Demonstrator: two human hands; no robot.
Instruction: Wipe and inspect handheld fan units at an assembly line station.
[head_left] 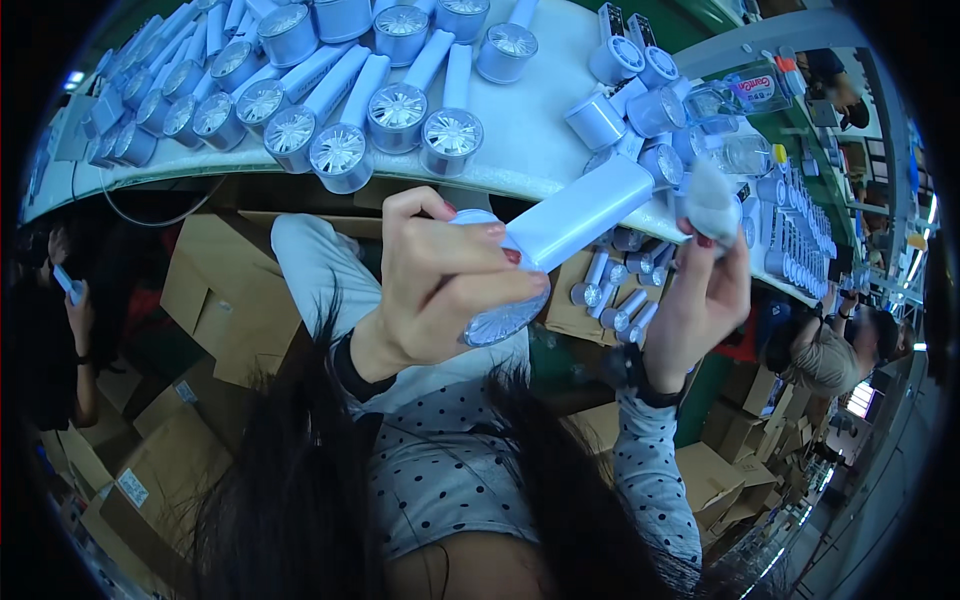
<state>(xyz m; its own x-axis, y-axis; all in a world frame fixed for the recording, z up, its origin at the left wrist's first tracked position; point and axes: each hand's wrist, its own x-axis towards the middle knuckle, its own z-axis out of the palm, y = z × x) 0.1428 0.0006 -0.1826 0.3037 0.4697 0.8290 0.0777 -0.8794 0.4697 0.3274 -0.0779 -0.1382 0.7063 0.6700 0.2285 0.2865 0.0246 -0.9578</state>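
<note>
My left hand (425, 275) is wrapped round the head end of a white handheld device (585, 212). Its smooth, wide handle slants up to the right, and a clear, faceted round face shows below my fingers. My right hand (705, 305) is closed on a white wad of cloth (712, 200), pinched by the fingertips and held upright just right of the handle's end. Device and wad look apart. Both hands are in front of the near edge of the white worktable (515, 120).
Many similar devices (398, 105) lie in rows at the table's left. More devices (597, 122) and clear bottles (745, 155) stand at the right. Below the edge, a cardboard box (570, 325) holds several devices. Open cartons (225, 290) flank my legs. Other people (835, 350) sit nearby.
</note>
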